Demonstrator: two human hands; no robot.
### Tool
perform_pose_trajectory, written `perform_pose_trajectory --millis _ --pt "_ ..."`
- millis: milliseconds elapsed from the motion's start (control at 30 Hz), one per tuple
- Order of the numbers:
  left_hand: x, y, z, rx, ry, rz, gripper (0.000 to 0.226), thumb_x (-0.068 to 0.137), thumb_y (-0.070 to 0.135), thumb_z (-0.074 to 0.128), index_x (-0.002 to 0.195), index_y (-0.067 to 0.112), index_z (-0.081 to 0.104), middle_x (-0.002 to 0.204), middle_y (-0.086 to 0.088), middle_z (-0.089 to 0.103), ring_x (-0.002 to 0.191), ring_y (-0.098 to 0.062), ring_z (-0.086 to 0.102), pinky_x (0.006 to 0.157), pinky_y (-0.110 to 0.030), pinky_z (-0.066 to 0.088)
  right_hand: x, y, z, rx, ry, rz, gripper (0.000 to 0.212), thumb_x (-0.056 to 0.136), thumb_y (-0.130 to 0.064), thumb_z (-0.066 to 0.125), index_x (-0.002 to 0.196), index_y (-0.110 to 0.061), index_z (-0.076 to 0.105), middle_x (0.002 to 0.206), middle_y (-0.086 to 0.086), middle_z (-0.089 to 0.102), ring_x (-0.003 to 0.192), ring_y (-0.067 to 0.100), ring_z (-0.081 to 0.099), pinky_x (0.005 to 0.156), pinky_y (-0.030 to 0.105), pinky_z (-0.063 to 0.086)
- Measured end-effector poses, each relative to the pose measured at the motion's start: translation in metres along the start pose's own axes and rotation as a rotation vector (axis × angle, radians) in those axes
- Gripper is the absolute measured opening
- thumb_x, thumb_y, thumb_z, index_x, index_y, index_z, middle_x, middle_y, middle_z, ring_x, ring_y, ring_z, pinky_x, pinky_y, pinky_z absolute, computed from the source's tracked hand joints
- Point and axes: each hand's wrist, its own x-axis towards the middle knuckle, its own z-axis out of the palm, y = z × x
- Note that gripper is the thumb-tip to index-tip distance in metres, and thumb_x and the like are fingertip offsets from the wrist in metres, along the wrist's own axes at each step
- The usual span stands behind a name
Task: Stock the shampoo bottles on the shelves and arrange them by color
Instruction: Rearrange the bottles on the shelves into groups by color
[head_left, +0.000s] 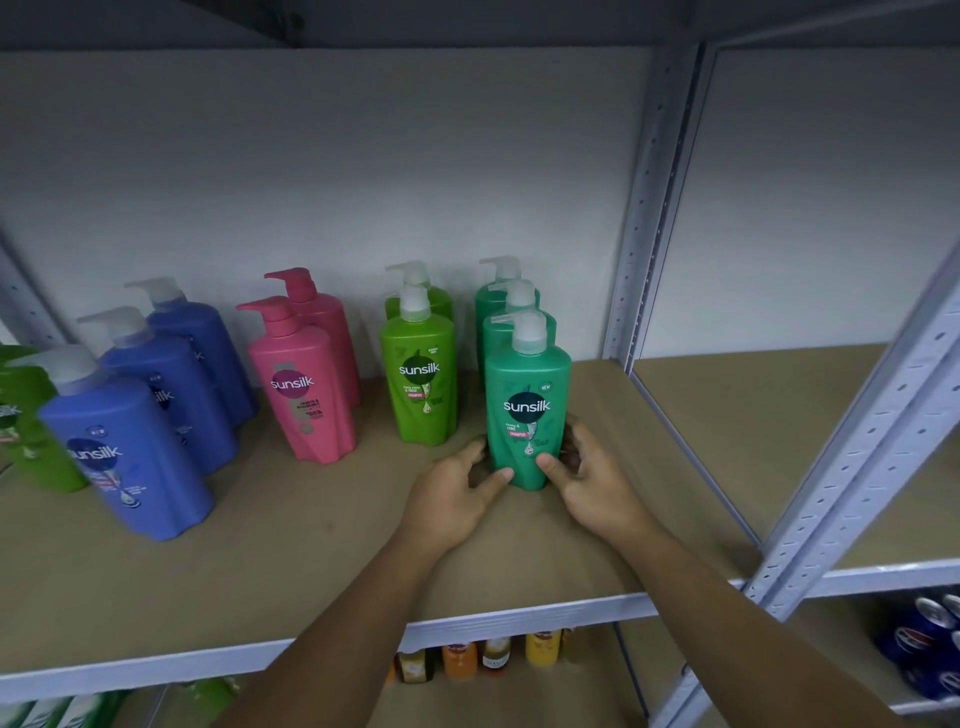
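A teal-green shampoo bottle (525, 410) stands upright at the front of a row of three teal bottles on the brown shelf board (322, 545). My left hand (457, 499) grips its base from the left, and my right hand (589, 483) grips it from the right, thumbs on the front. To the left stand two lime-green bottles (421, 384), two pink bottles (301, 384) and three blue bottles (130, 452), each colour in its own row. Another lime-green bottle (26, 426) stands at the far left edge.
A grey metal upright (649, 208) divides this bay from the one on the right, whose shelf (753, 441) is bare. A second upright (857, 467) slants across the right foreground. Below are small orange and yellow bottles (478, 660) and blue cans (924, 649).
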Motion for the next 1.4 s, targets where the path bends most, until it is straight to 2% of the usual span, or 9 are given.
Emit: perform_pose_trajectory --millis 167,267,367,433,633,1000,1133,1267,1400 --pt "-0.002 0.002 -0.003 0.062 -0.031 0.003 0.062 0.084 0.062 0.055 0.14 0.038 0.049 0.133 0.015 0.065 0.117 -0.008 0.064 0.098 -0.034 0.052 -0.007 -0.004 0.0 -0.017 -0.018 0.009 0.048 0.096 -0.012 0.065 0.139 -0.026 0.05 0.133 -0.014 0.063 0.125 0.001 0.057 0.111 0.035 0.045" --pt "-0.004 -0.002 -0.009 0.124 -0.076 0.029 0.065 0.086 0.056 0.055 0.148 0.038 0.042 0.138 0.014 0.061 0.126 -0.008 0.057 0.103 -0.03 0.048 -0.018 0.0 -0.001 -0.128 -0.053 0.019 0.052 0.097 -0.033 0.062 0.146 -0.033 0.045 0.14 -0.019 0.057 0.129 0.001 0.053 0.113 0.037 0.043" --pt "-0.006 -0.003 -0.012 0.141 -0.098 0.058 0.061 0.092 0.048 0.059 0.149 0.034 0.044 0.145 0.014 0.055 0.132 -0.006 0.051 0.108 -0.021 0.041 -0.029 0.0 -0.004 -0.195 -0.052 0.017 0.067 0.094 -0.052 0.058 0.154 -0.033 0.034 0.147 -0.023 0.049 0.134 -0.001 0.047 0.115 0.03 0.038" --pt "-0.006 -0.003 -0.012 0.145 -0.1 0.062 0.061 0.093 0.048 0.059 0.15 0.031 0.045 0.148 0.013 0.052 0.135 -0.006 0.048 0.109 -0.02 0.039 -0.033 -0.003 -0.004 -0.191 -0.036 0.0 0.065 0.096 -0.046 0.06 0.154 -0.033 0.034 0.145 -0.026 0.05 0.133 -0.004 0.047 0.113 0.025 0.037" --pt "-0.006 -0.001 -0.011 0.234 -0.142 0.058 0.066 0.092 0.058 0.049 0.153 0.033 0.038 0.15 0.012 0.05 0.135 -0.012 0.048 0.108 -0.031 0.043 -0.036 -0.008 -0.001 -0.252 -0.008 -0.024 0.058 0.098 -0.038 0.06 0.152 -0.029 0.039 0.14 -0.024 0.053 0.13 0.001 0.051 0.104 0.015 0.038" --pt "-0.006 0.0 -0.008 0.343 -0.162 0.037 0.073 0.093 0.063 0.043 0.157 0.033 0.027 0.157 0.009 0.041 0.139 -0.025 0.042 0.113 -0.035 0.038 -0.042 -0.018 -0.002 -0.318 -0.019 0.043 0.06 0.101 -0.036 0.056 0.156 -0.026 0.032 0.149 -0.012 0.05 0.136 0.01 0.047 0.104 0.015 0.033" --pt "-0.011 0.005 -0.007 0.386 -0.158 0.072 0.068 0.099 0.054 0.046 0.158 0.026 0.027 0.158 0.002 0.04 0.14 -0.026 0.04 0.116 -0.028 0.029 -0.045 -0.022 -0.002 -0.334 -0.02 0.043 0.061 0.1 -0.036 0.056 0.156 -0.025 0.032 0.148 -0.009 0.052 0.135 0.013 0.049 0.105 0.018 0.036" --pt "-0.018 -0.003 -0.012 0.448 -0.193 0.121 0.074 0.093 0.061 0.034 0.156 0.021 0.032 0.159 0.0 0.038 0.147 -0.014 0.031 0.121 -0.027 0.016 -0.058 -0.024 0.001 -0.635 -0.053 0.061 0.064 0.1 -0.044 0.052 0.154 -0.015 0.034 0.147 0.004 0.052 0.133 0.022 0.048 0.108 0.032 0.042" --pt "-0.032 -0.01 -0.021 0.515 -0.206 0.131 0.073 0.096 0.061 0.033 0.156 0.018 0.033 0.162 -0.001 0.032 0.151 -0.014 0.023 0.123 -0.028 0.01 -0.078 -0.028 0.009 -0.895 -0.153 -0.024 0.06 0.102 -0.048 0.039 0.15 -0.012 0.042 0.156 0.007 0.041 0.146 0.024 0.031 0.122 0.036 0.021"
